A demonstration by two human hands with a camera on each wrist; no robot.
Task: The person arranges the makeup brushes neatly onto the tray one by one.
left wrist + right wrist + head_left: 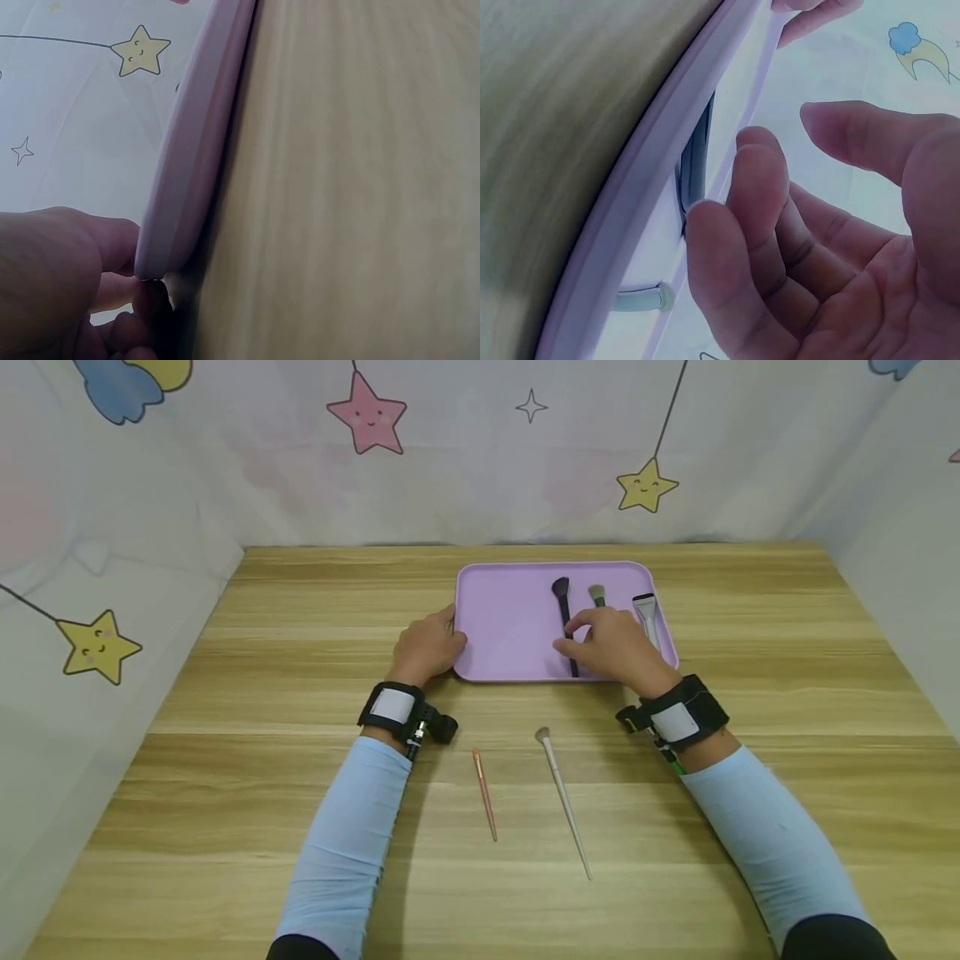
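Observation:
A lilac tray (502,627) lies towards the back of the wooden table. My left hand (429,647) grips its left rim, thumb over the edge; the left wrist view also shows the hand (56,281) at the tray corner (176,172). Over the tray's right half hovers my right hand (621,645), its thumb and fingers apart and holding nothing. Nearest its fingertips is a black makeup brush (562,602). A green-tipped brush (597,594) is partly hidden behind that hand. By the right rim lies a pale brush with a flat dark tip (647,614).
On the table before the tray lie a thin pink brush (484,793) and a longer white-handled brush (564,800) with a greyish head, between the forearms. A white curtain (465,485) printed with stars stands behind the table and along both sides.

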